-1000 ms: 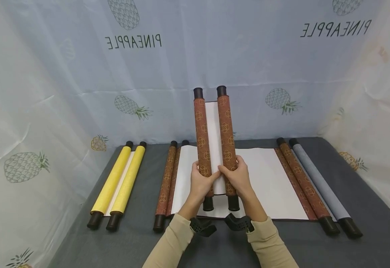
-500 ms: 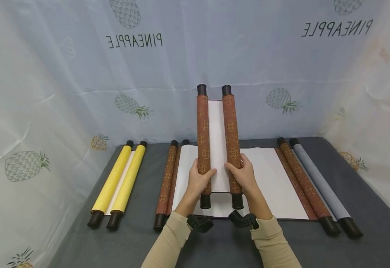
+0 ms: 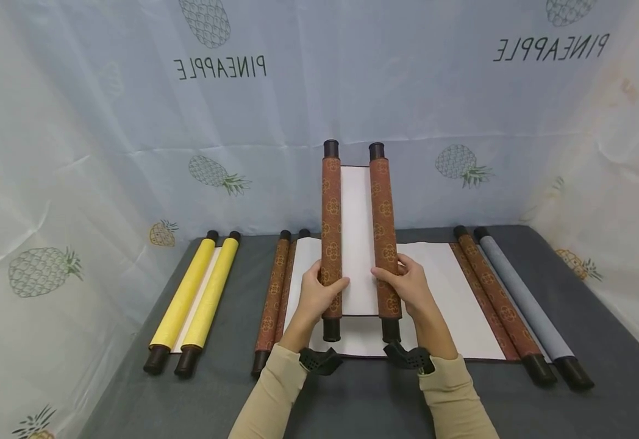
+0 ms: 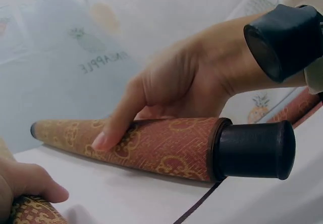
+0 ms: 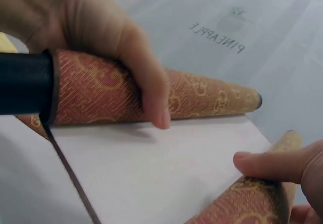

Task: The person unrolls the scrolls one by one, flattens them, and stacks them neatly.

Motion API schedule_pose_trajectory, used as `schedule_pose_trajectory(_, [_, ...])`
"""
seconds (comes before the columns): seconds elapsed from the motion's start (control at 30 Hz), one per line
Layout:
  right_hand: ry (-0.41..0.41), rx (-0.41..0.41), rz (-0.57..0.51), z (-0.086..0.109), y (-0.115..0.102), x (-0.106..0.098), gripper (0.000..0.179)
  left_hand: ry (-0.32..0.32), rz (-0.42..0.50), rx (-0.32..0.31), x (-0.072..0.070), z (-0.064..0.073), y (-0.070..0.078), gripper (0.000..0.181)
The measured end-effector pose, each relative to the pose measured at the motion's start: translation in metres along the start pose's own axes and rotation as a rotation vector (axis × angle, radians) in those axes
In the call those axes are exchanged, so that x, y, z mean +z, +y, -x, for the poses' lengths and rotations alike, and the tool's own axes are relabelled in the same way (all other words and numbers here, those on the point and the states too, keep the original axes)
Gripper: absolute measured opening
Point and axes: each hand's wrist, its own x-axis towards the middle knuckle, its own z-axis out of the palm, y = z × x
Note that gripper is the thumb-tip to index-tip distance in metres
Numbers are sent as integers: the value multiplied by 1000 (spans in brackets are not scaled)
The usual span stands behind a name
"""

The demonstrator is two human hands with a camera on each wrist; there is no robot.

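Raised upright above the table is a partly unrolled scroll (image 3: 356, 244), its two rolls covered in reddish-brown cloth with gold flowers and capped with black knobs. My left hand (image 3: 317, 294) grips the left roll (image 4: 166, 143) low down, thumb across its front. Around the right roll (image 5: 101, 90) my right hand (image 3: 410, 286) is wrapped in the same way. White paper (image 5: 151, 158) spans the gap between the rolls. The fingers behind the rolls are mostly hidden.
Behind the hands, a wide-open brown scroll (image 3: 451, 299) lies on the dark grey table (image 3: 215, 402). A yellow scroll (image 3: 210, 292) lies at the left, a grey-blue roll (image 3: 525, 292) at the right. A pineapple-print curtain (image 3: 319, 79) hangs behind.
Both hands have moved apart, the right one further right, so the two rolls stand wider and more white paper shows between them. The scrolls on the table have not moved.
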Motion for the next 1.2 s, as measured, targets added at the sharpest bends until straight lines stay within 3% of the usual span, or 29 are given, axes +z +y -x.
schedule_pose_trajectory(0.27, [-4, 56, -15, -1, -2, 0, 62, -21, 12, -58, -1, 0, 2, 55])
schedule_pose_trajectory(0.5, [64, 103, -47, -3, -3, 8, 56, 25, 90, -140, 8, -2, 6, 61])
schedule_pose_trajectory(0.67, [143, 81, -39, -3, -1, 14, 48, 97, 113, -123, 13, 1, 7, 58])
schedule_pose_trajectory(0.8, [152, 62, -24, -3, 2, 15, 47, 148, 97, -83, 15, 3, 5, 55])
schedule_pose_trajectory(1.03, [118, 70, -7, -3, 5, 12, 64, 167, 76, -58, 15, 2, 1, 54])
schedule_pose_trajectory(1.2, [143, 79, 25, -4, 6, 8, 57, 174, 61, -74, 12, 0, 0, 67])
